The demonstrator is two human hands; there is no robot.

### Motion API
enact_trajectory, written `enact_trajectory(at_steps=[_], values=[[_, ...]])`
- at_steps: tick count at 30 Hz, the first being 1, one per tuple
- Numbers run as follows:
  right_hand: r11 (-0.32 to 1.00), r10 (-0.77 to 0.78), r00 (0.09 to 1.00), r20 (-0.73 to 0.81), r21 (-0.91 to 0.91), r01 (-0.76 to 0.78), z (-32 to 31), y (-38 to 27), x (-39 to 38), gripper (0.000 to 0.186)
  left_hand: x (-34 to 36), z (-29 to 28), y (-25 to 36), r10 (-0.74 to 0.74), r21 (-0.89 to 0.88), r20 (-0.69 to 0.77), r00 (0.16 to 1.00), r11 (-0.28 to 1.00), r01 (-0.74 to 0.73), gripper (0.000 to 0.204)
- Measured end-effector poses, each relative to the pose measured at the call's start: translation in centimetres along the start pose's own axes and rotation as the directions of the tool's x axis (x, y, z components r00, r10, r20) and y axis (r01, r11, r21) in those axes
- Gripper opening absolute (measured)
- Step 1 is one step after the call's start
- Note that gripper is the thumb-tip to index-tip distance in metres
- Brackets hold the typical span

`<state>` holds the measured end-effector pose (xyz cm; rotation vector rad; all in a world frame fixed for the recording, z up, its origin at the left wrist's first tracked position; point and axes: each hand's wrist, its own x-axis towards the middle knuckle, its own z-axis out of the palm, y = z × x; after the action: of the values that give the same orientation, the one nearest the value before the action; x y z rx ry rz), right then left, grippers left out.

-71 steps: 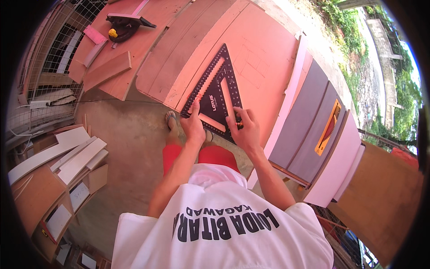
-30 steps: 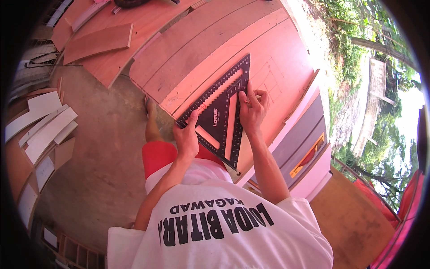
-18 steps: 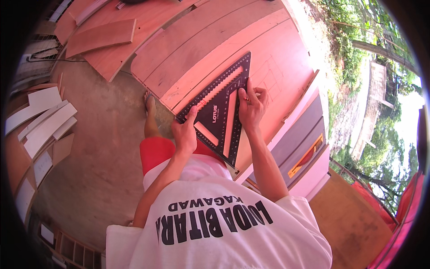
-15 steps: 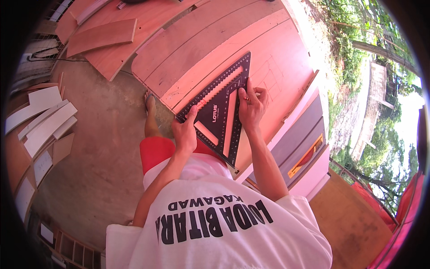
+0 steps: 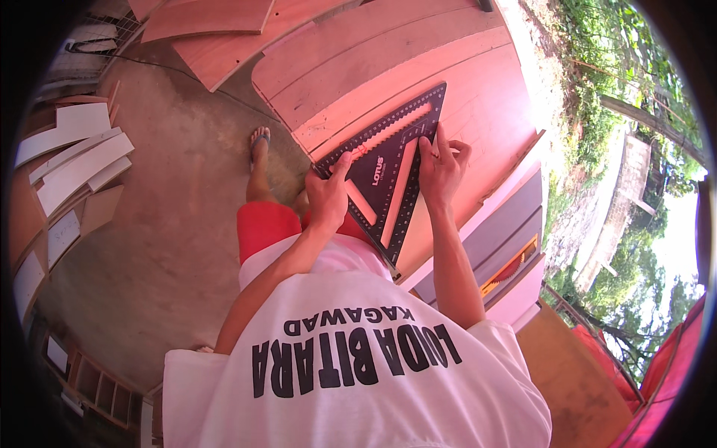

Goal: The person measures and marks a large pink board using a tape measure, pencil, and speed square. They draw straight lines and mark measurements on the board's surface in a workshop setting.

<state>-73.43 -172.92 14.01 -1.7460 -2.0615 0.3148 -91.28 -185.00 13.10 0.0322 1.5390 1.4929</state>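
Shirt: A white shirt [image 5: 358, 414] with dark lettering is filling the lower middle of the frame, with red shorts [image 5: 267, 228] showing at its upper left.
Left hand: Near the centre, the left hand [image 5: 326, 196] is clamping the lower-left corner of a black triangular square [image 5: 373, 183], its thumb lying on top.
Right hand: Just right of centre, the right hand [image 5: 442, 173] is resting its fingertips at the square's right edge, the other fingers curling; whether it is pinching anything, I cannot tell.
Hand spacing: The hands are lying apart, with the square spanning between them.
Square: It is lying flat at the centre, its lower-left side running along the near edge of a pink-lit wooden tabletop [image 5: 493, 86] and its tip pointing to the upper right.
Tabletop edges: The wood is reaching toward the top of the frame, its corner rounding off left of upper centre.
Right side: A grey panel [image 5: 489, 237] is bordering the tabletop, bearing an orange tool with a toothed red part [image 5: 510, 267].
Floor room: Concrete floor [image 5: 179, 194] is stretching across the left half, a sandalled foot [image 5: 259, 145] standing on it beside the tabletop edge.
Floor limits: White boards [image 5: 82, 166] are stacking up at the left rim; loose planks [image 5: 213, 19] are jutting in at upper left.
Far: Greenery [image 5: 620, 82] is filling the upper right.
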Motion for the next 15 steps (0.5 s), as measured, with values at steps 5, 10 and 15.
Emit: enact_trajectory(at_steps=[5, 10, 15], values=[[0.971, 0.064, 0.996, 0.061, 0.228, -0.077, -7.1, -4.2, 6.0, 0.043, 0.2, -0.1, -0.5, 0.005, 0.022, 0.007, 1.0, 1.0, -0.005, 0.036], [0.875, 0.188, 0.908, 0.375, 0.356, -0.328, -8.5, -8.6, 13.0, 0.072, 0.3, -0.2, -0.7, -0.013, 0.013, 0.025, 1.0, 1.0, 0.013, 0.044], [0.987, -0.009, 0.914, 0.407, 0.149, -0.057, -3.9, -8.6, 15.9, 0.068, 0.0, 0.1, -0.1, 0.045, -0.012, 0.01, 0.999, 0.999, -0.045, 0.032]])
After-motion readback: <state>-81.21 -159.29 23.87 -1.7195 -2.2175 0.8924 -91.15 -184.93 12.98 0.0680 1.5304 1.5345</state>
